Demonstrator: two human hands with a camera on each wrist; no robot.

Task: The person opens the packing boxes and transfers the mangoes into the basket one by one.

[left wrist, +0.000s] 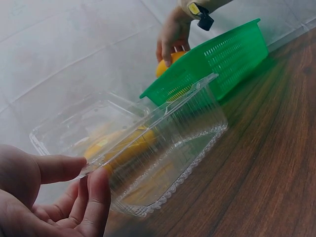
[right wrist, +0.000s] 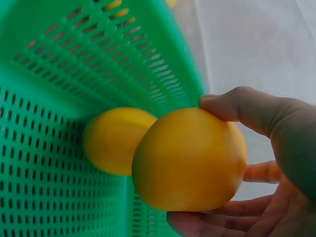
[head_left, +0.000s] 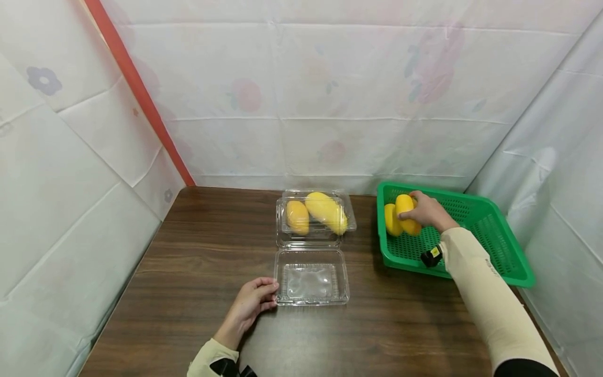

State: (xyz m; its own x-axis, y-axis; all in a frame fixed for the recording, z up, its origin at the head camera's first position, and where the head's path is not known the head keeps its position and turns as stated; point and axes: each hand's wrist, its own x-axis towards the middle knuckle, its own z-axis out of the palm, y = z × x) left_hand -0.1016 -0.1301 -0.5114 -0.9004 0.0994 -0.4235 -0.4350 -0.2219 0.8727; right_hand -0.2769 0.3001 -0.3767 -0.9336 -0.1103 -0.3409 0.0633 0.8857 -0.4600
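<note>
While your right hand (head_left: 426,211) grips a yellow fruit (head_left: 403,203) at the left end of the green basket (head_left: 513,248), thumb against one side and fingers against the other, your left hand (head_left: 252,303) pinches the rim of the open clear container (head_left: 311,302). Expect the fruit to be fairly weighty, firm yet easily bruised, and perhaps slippery on its smooth, rounded skin; take it broadly around the middle with soft finger pads. The container looks thin, light and apt to flex or skid, so hold it by its stiffer rim. Another yellow fruit (head_left: 391,220) sits in the basket, just beside the held one. Beyond the container's near half, yellow fruits (head_left: 298,217) show through overlapping plastic, apparently inside a second clear box (head_left: 352,212).
</note>
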